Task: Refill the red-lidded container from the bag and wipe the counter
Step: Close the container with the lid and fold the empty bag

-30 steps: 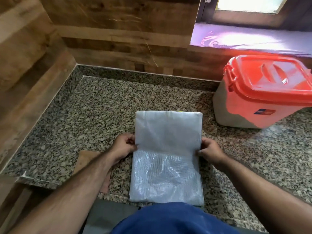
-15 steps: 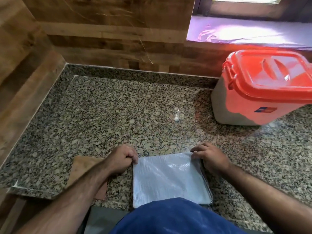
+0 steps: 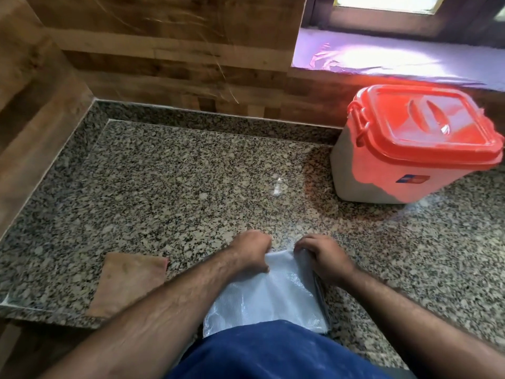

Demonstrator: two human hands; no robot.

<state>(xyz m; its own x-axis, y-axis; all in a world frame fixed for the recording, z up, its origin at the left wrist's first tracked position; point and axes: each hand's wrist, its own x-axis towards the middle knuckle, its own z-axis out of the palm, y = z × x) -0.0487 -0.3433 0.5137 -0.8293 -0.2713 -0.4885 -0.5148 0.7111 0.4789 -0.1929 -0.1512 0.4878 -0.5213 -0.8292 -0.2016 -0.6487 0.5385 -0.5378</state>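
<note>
Currently both forearms extend forward over the near edge of the granite counter, converging toward each other. The left hand is curled, knuckles up, its fingers pinching the far left corner of the folded white bag. The right hand is likewise curled, palm down, gripping the far right corner of the same bag. The two hands sit close together, with only a narrow strip of the bag's far edge between them.

The bag lies flat on the counter directly beneath and behind the hands, its near end hidden under the person's blue garment.

Left of the left forearm, a brown cloth lies flat on the counter, apart from the bag.

Well ahead and to the right of the right hand stands the red-lidded container, lid closed, against the wooden back wall below the window sill.
</note>
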